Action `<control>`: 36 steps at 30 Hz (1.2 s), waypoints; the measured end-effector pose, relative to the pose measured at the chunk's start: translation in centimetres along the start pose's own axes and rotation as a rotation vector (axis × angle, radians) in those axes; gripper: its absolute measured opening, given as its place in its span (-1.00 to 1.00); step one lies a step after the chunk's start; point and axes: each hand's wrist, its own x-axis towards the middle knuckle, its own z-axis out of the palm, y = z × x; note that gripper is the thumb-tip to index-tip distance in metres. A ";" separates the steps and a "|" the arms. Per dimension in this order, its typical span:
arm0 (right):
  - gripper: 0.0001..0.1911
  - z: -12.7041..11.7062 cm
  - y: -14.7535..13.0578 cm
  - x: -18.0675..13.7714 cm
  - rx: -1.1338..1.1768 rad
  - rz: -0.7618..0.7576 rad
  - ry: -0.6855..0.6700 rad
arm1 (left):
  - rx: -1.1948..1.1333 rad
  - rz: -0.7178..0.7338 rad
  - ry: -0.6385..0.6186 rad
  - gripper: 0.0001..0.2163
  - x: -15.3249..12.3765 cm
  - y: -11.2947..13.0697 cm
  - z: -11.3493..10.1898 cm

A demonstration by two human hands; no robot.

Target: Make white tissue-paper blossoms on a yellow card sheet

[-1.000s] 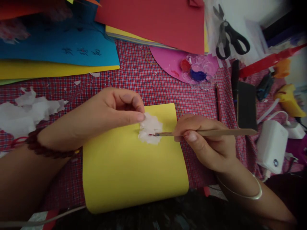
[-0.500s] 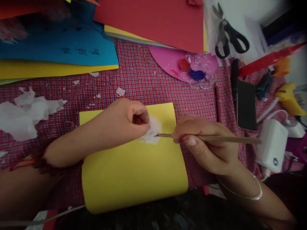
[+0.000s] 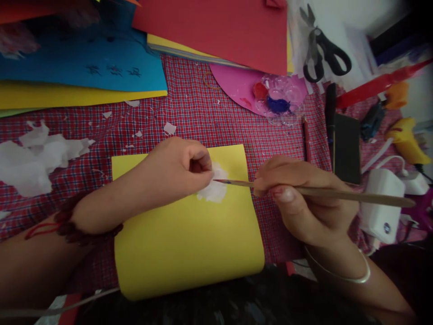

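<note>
1 slim paintbrush [image 3: 324, 193] lies nearly level across the view, its dark bristle tip pointing left and its wooden handle running right, dipping slightly toward the butt. The right hand [image 3: 309, 210] has it in a closed, pen-like grip. The tip is over the white paper piece [image 3: 215, 193] on the yellow sheet [image 3: 189, 239], just beside the left hand [image 3: 174, 164]; contact with the paper cannot be told. That hand is curled, thumb and forefinger meeting in a pinch at the paper's left side; whether they grip it is hidden.

Compared with 0.5 s ago, the tip sits higher and closer to the left fingertips, the right hand has shifted right, and the butt now reaches across the white box [image 3: 379, 221].
</note>
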 end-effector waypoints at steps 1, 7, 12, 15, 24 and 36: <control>-0.87 0.1 0.0 0.1 -0.028 -0.030 -0.004 | -0.005 -0.003 0.006 -0.88 0.0 0.0 0.0; -0.85 0.4 0.0 0.6 -0.097 -0.064 -0.039 | -0.165 -0.021 0.073 -0.88 -0.1 0.1 -0.4; -0.85 0.4 0.3 0.8 -0.084 -0.064 -0.094 | -0.130 -0.045 0.113 -0.89 0.0 0.0 -0.6; -0.86 0.6 0.3 0.8 -0.114 -0.059 -0.106 | -0.102 -0.043 0.109 -0.89 0.0 -0.3 -0.5; -0.86 1.0 -0.4 1.0 -0.217 -0.139 -0.160 | -0.097 0.062 -0.078 -0.75 0.0 -0.9 -1.1; -0.87 1.3 0.3 0.6 -0.241 -0.149 -0.088 | 0.347 0.283 0.064 -0.79 -1.7 -0.4 1.7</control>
